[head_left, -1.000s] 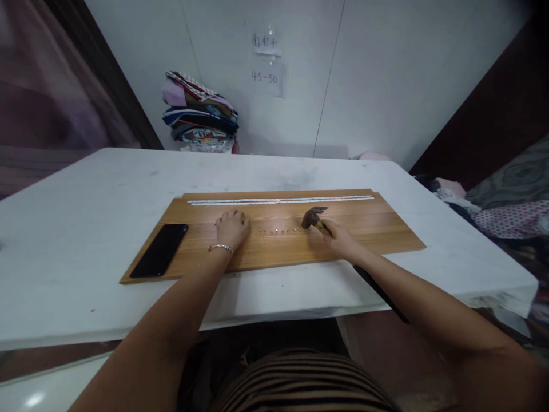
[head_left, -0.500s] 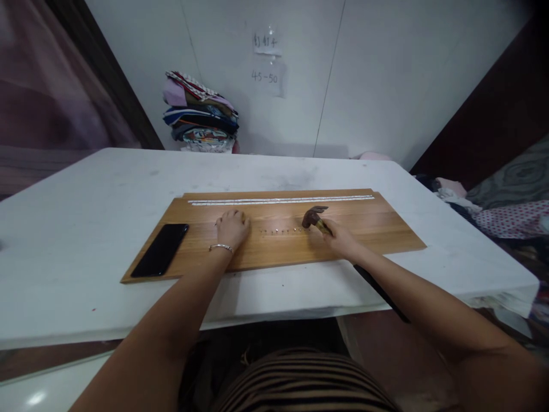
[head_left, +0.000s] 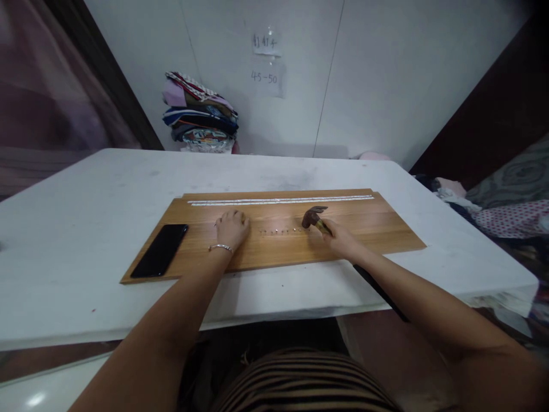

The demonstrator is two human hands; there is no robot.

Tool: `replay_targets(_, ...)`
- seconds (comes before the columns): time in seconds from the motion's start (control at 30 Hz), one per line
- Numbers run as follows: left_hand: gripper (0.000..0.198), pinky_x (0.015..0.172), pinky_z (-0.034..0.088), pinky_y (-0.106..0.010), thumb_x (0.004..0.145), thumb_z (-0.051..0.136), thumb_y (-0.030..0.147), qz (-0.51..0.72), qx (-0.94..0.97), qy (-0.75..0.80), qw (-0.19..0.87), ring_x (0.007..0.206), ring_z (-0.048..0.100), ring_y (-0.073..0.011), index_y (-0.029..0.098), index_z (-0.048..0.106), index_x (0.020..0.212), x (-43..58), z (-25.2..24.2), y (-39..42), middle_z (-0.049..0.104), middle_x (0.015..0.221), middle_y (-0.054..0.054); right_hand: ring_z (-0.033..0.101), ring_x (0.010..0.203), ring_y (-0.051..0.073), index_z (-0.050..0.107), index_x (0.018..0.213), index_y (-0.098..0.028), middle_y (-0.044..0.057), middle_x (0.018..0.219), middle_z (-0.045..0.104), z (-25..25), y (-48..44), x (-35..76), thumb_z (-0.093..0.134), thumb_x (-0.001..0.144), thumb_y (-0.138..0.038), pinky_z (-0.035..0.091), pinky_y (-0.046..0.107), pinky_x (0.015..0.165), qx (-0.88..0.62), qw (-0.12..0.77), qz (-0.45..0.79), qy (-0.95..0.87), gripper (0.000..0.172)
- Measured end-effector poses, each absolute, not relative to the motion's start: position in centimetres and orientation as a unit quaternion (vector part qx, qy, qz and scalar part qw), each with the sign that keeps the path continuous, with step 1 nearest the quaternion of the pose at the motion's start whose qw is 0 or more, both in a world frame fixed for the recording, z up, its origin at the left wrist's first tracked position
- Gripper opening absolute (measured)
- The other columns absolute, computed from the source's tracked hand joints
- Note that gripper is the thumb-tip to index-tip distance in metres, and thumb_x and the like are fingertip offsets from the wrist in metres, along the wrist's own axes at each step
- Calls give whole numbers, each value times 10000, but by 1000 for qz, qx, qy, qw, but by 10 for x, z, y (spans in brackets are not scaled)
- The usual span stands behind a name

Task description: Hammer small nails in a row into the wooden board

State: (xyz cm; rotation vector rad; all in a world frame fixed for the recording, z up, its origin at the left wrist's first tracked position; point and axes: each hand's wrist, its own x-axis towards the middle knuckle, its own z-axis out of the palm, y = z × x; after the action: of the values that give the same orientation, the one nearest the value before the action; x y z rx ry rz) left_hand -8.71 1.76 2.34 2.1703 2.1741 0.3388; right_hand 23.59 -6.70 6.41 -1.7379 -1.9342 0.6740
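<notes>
A wooden board (head_left: 274, 252) lies on the white table, with a row of small nails (head_left: 282, 231) standing along its middle. My right hand (head_left: 338, 237) is wrapped around the handle of a claw hammer (head_left: 312, 217). The hammer's head is at the right end of the nail row, its claw pointing up and right; I cannot tell whether its face touches a nail. Left of the row, my left hand (head_left: 232, 228) rests palm down on the board, fingers slightly bent. The space under its palm is hidden.
A black phone (head_left: 159, 250) lies on the board's left end. Two white measuring strips (head_left: 278, 201) run along its far edge. Folded clothes (head_left: 201, 114) are stacked behind the white-covered table (head_left: 86, 229), by a wall with paper notes (head_left: 266, 77).
</notes>
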Motion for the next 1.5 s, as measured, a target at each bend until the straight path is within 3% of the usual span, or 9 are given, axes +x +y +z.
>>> replay_targets(0.87, 407, 1077, 409, -501, 969, 389, 359, 114, 700, 704, 28, 1283, 555, -341, 190, 722, 1130, -87, 22, 18, 657, 1347, -166, 677, 985, 272, 671, 1209, -215, 98, 1107, 758, 60, -66, 237, 553, 872, -226, 517, 351, 816, -635, 221, 245, -699, 358)
replay_targets(1.5, 395, 1083, 403, -489, 977, 382, 357, 119, 701, 702, 23, 1296, 550, -330, 213, 720, 1119, -90, 17, 21, 657, 1360, -150, 672, 911, 253, 673, 1215, -204, 94, 1060, 760, 62, -65, 238, 568, 864, -248, 507, 351, 815, -628, 228, 243, -703, 368)
